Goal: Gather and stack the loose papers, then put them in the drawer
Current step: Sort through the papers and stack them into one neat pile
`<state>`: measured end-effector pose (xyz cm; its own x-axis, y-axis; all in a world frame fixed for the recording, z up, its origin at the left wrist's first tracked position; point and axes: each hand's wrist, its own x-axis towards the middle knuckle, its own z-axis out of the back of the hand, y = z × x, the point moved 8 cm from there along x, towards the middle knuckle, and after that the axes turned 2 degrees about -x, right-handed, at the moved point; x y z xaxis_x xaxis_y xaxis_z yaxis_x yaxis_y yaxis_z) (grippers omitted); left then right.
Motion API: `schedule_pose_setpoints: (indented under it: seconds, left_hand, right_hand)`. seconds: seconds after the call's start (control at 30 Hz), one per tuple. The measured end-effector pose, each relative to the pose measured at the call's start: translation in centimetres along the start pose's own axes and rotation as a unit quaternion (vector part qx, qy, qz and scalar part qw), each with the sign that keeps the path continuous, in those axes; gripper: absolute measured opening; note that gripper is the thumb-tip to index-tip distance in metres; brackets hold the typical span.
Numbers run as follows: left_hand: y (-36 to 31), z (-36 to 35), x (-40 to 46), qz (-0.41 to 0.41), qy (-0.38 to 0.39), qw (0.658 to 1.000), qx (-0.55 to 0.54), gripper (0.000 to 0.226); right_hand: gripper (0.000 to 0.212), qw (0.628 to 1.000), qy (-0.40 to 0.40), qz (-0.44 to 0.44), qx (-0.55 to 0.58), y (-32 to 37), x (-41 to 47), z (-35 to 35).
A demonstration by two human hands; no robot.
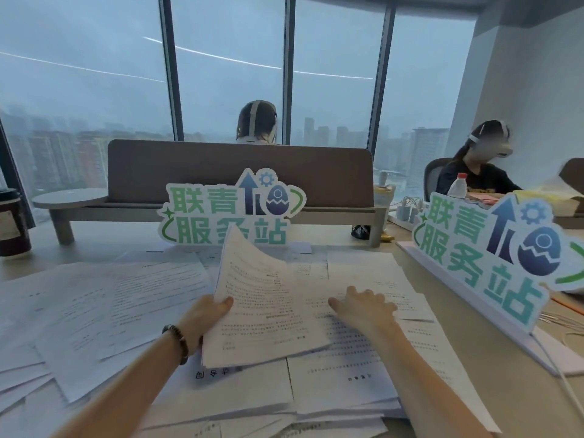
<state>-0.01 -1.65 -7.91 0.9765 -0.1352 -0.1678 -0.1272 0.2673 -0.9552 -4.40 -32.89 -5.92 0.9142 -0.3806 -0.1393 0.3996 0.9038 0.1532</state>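
Loose papers (104, 298) cover nearly the whole desk (448, 358) in front of the person, overlapping at odd angles from the far left round to the near edge. The left hand (207, 314) pinches a small sheaf (262, 305) by its left edge, thumb on top, so the far corner lifts and curls up toward the standing sign (230, 213) at the back. The right hand (363, 306) lies flat with fingers spread on the sheets just right of that sheaf, pressing them down and gripping nothing. No drawer is visible from here. The step in hand looks like collecting, still early, since most sheets lie unstacked. To do it well, I'd say keep the pinch firm but low on the edge so the lifted sheets don't fan out, slide the right hand's pile under or against the sheaf rather than lifting each page, then sweep in the left spread in batches. Tapping the bundle's edges square on the desk before moving it should stop pages slipping. The second sign (493, 257) at right and the cup (12, 222) at far left stand close enough to be knocked.
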Motion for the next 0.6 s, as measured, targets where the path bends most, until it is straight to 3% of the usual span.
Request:
schedule_pose_setpoints:
  seconds: [0.17, 0.3, 0.47, 0.6]
  left_hand:
    - [0.4, -0.1, 0.1, -0.001, -0.009, 0.999, 0.035, 0.023]
    - [0.4, -0.2, 0.1, -0.003, -0.009, 0.999, 0.035, 0.023]
    - [0.3, -0.5, 0.1, -0.006, -0.006, 0.999, 0.034, 0.024]
    - [0.3, -0.4, 0.1, -0.007, -0.012, 0.999, 0.045, 0.025]
  right_hand:
    - [0.067, 0.999, -0.032, -0.022, 0.021, -1.5, 0.9, 0.5]
    - [0.073, 0.999, 0.000, -0.044, -0.003, -2.6, 1.5, 0.1]
    - [0.066, 0.989, -0.028, 0.016, 0.147, -1.3, 1.6, 0.6]
    - [0.079, 0.977, -0.025, 0.016, 0.212, -1.9, 1.8, 1.2]
